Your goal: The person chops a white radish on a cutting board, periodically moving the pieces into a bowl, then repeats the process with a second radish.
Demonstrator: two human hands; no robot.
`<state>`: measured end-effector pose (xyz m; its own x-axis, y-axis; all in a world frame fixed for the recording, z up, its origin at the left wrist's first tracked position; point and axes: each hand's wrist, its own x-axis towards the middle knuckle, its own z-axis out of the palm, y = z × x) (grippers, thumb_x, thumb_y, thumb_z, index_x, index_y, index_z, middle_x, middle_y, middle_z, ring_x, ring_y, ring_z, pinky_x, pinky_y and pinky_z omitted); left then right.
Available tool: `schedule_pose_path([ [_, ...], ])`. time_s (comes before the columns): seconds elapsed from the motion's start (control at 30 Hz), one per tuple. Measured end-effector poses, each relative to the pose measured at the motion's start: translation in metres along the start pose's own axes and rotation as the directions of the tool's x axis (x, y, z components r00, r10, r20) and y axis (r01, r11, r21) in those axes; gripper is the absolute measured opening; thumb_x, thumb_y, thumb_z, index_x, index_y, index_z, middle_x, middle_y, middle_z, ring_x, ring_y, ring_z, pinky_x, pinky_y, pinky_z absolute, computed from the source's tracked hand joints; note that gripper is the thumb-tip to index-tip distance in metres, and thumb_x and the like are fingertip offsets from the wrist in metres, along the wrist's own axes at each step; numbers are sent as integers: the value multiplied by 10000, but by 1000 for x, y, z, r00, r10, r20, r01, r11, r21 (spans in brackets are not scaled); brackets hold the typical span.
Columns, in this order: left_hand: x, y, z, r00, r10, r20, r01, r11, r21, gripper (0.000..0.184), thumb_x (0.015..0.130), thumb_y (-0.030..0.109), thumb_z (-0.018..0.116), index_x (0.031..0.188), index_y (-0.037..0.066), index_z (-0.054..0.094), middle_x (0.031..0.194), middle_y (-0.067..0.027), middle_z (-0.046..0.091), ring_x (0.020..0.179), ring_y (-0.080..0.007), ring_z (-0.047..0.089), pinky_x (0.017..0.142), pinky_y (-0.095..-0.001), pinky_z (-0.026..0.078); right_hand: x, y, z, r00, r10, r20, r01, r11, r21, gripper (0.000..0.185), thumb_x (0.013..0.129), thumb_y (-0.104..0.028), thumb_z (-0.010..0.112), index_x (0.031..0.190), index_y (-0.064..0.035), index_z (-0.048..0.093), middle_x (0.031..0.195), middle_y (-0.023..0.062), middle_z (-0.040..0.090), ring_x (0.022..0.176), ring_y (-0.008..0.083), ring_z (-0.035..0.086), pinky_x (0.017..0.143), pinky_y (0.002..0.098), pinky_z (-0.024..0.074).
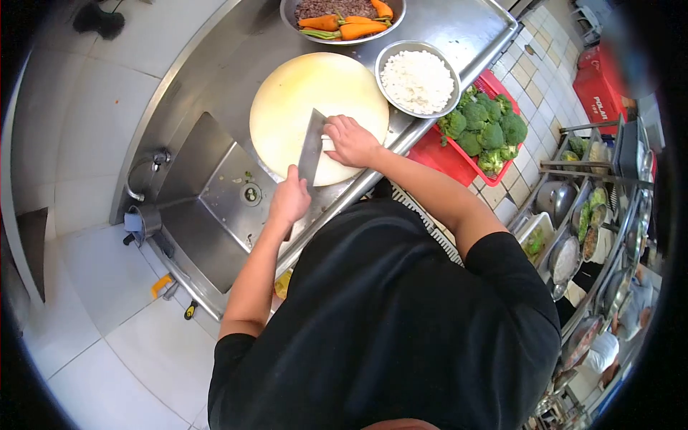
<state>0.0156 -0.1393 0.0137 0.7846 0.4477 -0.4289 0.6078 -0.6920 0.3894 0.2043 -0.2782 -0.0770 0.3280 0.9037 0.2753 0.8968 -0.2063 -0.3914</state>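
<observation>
Left hand (289, 198) gripped cleaver (311, 147), blade stretching from near rim of round board (287, 93) toward middle. Right hand (354, 145), nearer, clamped white piece (327, 144) between fingers and thumb, just right of blade, nearer near rim.
</observation>
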Motion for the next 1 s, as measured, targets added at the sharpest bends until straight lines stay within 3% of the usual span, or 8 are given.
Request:
schedule_pose_path([
  [0.2,30,5,-14,999,39,-11,-39,999,8,281,1029,188,533,1235,10,461,933,-360,691,929,-539,683,831,-604,525,-4,-2,6,1000,29,-13,-28,999,30,609,871,-348,744,1293,24,512,1288,222,536,1206,384,534,1060,457,447],
  [0.4,27,26,-10,999,40,31,-42,998,45,298,960,96,485,1231,-21,442,929,-371,691,922,-531,699,846,-602,534,-9,-3,-18,984,173,-36,-155,943,295,681,862,-383,778,1328,34,510,1325,223,545,1229,382,545,1082,443,451],
  [0.43,26,27,-9,999,36,33,-37,998,40,300,954,93,489,1226,-24,443,927,-372,691,921,-530,700,845,-602,534,-11,0,-15,985,164,-53,-142,949,282,717,848,-364,808,1358,23,485,1322,234,551,1230,418,544,1073,473,457],
  [0.63,25,24,-10,997,61,44,-63,997,41,302,936,88,508,1219,-1,453,930,-370,695,921,-527,703,843,-605,536,-10,-5,-2,985,163,-52,-160,985,67,670,906,-431,732,1336,37,521,1318,214,544,1234,383,535,1075,456,450],
  [0.83,20,32,-5,997,51,50,-52,998,20,292,930,82,510,1206,1,458,929,-366,695,924,-530,699,847,-607,530,-10,-8,3,985,154,-73,-154,988,2,670,923,-451,704,1339,41,523,1310,210,533,1232,380,529,1061,456,447],
  [0.93,22,29,-8,998,58,27,-58,998,-3,285,933,83,508,1201,-2,458,926,-368,693,923,-530,699,847,-609,528,-9,-16,-5,972,172,-160,-162,984,77,578,900,-334,742,1289,36,528,1274,225,554,1197,398,546,1052,465,449],
  [1.0,22,31,-7,998,52,39,-52,999,12,273,946,92,506,1197,-4,459,923,-368,692,921,-529,699,845,-610,528,-10,-13,-6,973,176,-149,-153,977,149,521,910,-325,703,1268,20,548,1290,210,544,1215,387,536,1056,463,446],
])
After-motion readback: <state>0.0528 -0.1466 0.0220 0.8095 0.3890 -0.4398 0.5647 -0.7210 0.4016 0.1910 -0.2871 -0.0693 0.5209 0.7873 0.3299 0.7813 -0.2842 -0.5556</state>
